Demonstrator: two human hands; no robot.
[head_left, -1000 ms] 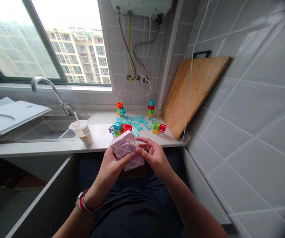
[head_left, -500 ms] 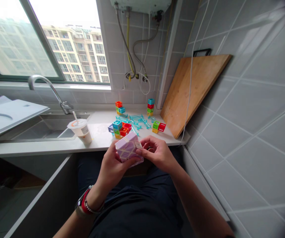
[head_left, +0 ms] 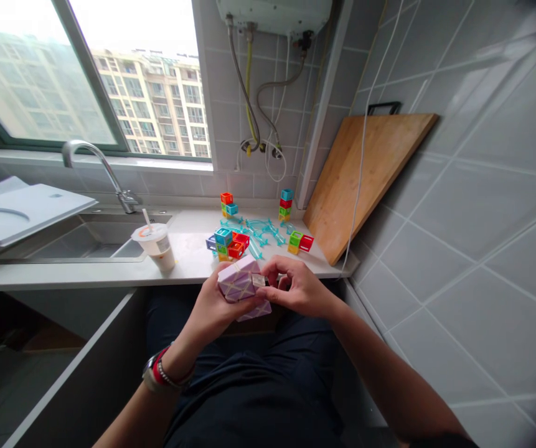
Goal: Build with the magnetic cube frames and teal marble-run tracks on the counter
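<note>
A small lilac box [head_left: 238, 281] with pale crossing lines is held over the counter's front edge. My left hand [head_left: 218, 308] wraps round it from the left and below, thumb along its near side. At its right end, my right hand [head_left: 293, 285] pinches a small pale, clear-looking tab [head_left: 259, 281] between thumb and forefinger, the other fingers curled. Below the left thumb shows another lilac part [head_left: 255, 310]; whether it joins the box I cannot tell. Just behind the box stand joined open-frame cubes [head_left: 228, 242] in blue, red, green, yellow and purple.
Turquoise connector pieces [head_left: 261, 229] lie on the white counter [head_left: 188, 233] among more cube stacks [head_left: 286, 205]. To the left are a lidded drink cup [head_left: 156, 246] with a straw, a sink [head_left: 81, 239] and a faucet [head_left: 97, 158]. A wooden board [head_left: 365, 174] leans at right.
The box has tipped slightly, and more of the pale tab shows at its right end. My right hand has shifted slightly right. The whole view has shifted a little.
</note>
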